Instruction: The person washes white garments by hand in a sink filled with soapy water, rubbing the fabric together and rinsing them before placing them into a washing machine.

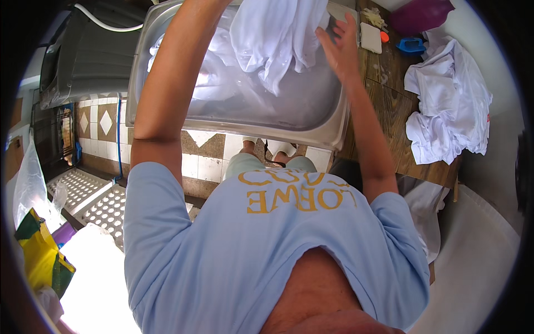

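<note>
Wet white cloth (278, 33): hanging above metal basin (250, 131), more white fabric (217, 61) lying inside.
Left grip: beyond my view's top edge, can't tell its state.
Right grip (342, 55): released, fingers spread, just beside cloth; I can't tell contact.
Wooden surface (384, 106): right of basin, carries crumpled white garments (445, 100).

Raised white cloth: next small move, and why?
Probably close the right hand on the side of the raised white cloth: its fingers are spread beside the fabric, not gripping, and the cloth hangs in folds over the metal basin. The left hand is out of view.
</note>
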The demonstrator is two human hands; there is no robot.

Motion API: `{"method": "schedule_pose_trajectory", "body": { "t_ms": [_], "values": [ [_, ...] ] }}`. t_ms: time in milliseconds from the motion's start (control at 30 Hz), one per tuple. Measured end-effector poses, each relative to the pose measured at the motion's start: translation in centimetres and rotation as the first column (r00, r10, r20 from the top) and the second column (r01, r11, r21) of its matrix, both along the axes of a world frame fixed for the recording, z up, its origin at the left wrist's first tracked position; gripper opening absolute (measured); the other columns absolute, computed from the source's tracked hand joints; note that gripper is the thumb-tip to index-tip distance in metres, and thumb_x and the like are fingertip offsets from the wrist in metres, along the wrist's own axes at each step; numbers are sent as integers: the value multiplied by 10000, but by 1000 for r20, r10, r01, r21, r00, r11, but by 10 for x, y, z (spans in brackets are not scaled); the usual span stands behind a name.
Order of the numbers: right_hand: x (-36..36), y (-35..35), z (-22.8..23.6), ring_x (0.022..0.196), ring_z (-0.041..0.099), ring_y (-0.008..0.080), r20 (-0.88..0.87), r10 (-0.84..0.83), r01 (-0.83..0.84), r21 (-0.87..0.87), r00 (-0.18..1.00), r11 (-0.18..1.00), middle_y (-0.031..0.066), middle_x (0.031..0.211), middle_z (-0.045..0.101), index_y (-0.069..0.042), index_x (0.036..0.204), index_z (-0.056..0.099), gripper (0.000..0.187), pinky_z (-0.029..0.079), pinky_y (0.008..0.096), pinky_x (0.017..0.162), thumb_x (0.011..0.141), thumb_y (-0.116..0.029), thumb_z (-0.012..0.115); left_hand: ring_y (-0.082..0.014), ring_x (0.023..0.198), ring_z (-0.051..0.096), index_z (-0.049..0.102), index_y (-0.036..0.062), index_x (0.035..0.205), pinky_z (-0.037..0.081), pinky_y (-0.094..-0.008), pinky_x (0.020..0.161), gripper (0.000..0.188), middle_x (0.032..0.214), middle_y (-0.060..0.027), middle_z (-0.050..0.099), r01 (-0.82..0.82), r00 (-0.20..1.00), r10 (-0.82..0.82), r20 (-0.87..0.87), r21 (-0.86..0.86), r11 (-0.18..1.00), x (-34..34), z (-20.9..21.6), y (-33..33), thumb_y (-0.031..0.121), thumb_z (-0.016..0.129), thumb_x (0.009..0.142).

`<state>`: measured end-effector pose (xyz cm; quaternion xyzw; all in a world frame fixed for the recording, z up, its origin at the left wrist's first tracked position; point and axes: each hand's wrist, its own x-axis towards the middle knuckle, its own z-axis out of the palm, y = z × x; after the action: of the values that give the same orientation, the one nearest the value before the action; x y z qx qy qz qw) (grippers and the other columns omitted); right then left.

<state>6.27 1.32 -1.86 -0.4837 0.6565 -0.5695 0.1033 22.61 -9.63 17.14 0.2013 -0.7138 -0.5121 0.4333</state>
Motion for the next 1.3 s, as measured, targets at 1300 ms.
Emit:
{"method": "schedule_pose_trajectory", "body": {
  "t_ms": [1300],
  "values": [
    [31,30,14,892,601,129,808,194,-477,119,556,871,43,1002,621,-17,1104,534,313,465,259,792,854,-202,565,-19,718,504,570,46,939,414,-182,639,153,810,33,580,183,982,-186,-26,368,912,103,-179,-68,194,542,916]
  ]
}}
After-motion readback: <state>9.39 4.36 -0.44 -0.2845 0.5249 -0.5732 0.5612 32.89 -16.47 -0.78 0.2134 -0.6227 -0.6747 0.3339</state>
